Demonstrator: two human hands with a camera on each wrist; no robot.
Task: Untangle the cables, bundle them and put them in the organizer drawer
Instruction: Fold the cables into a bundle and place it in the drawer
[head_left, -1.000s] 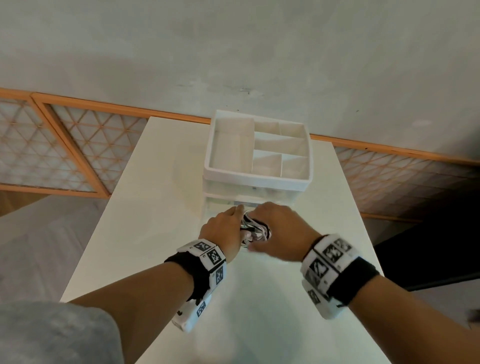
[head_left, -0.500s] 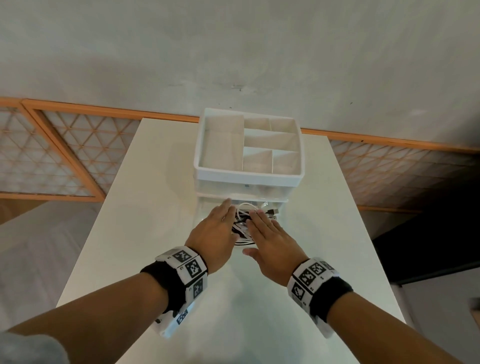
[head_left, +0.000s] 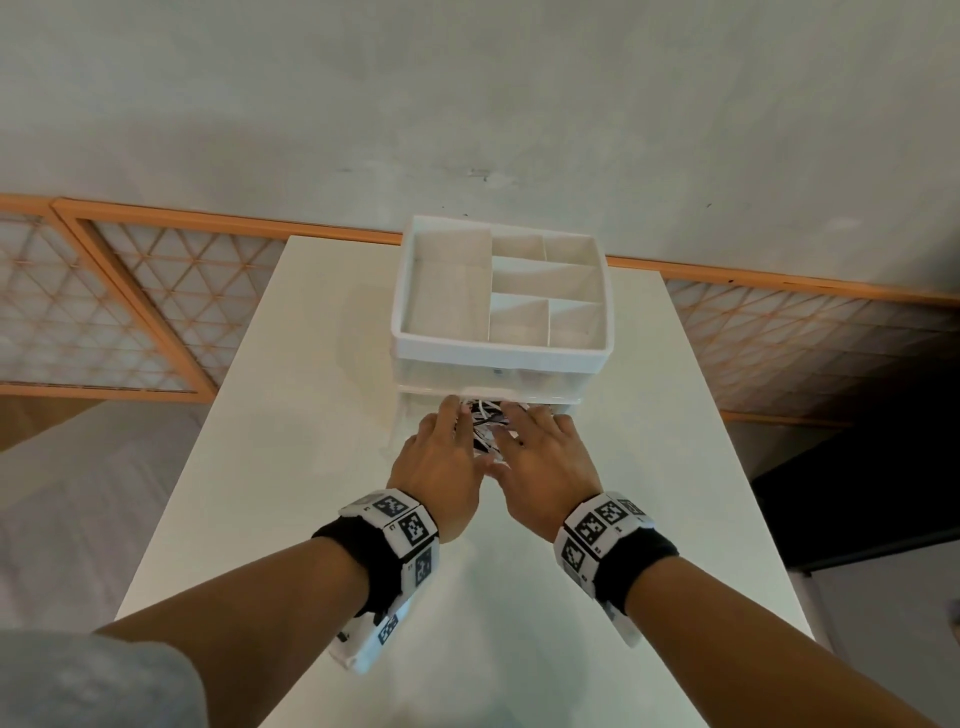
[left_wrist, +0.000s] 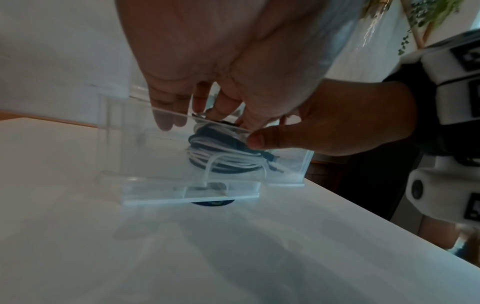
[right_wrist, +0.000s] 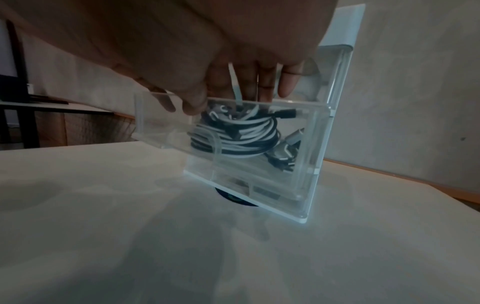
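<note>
At the centre of the head view, the left hand (head_left: 441, 457) and the right hand (head_left: 540, 457) reach side by side into the clear drawer (right_wrist: 306, 148), which stands pulled out from the bottom of the white organizer (head_left: 498, 353) on the tabletop (head_left: 311, 364). The coil of black and white cables (right_wrist: 233, 133) lies inside that drawer, its plugs trailing toward the drawer's right in the right wrist view. Both hands' fingers (left_wrist: 166, 115) are extended downward over the drawer's front wall, pressing on top of the coil; none looks curled round it, though the fingertips are partly hidden by the cables. The press probably keeps the springy loops flat and below the rim so the drawer can slide shut without snagging. In my judgement the bundling is done and the placing nearly so; closing the drawer remains. The 5 top compartments of the organizer hold nothing visible.
</note>
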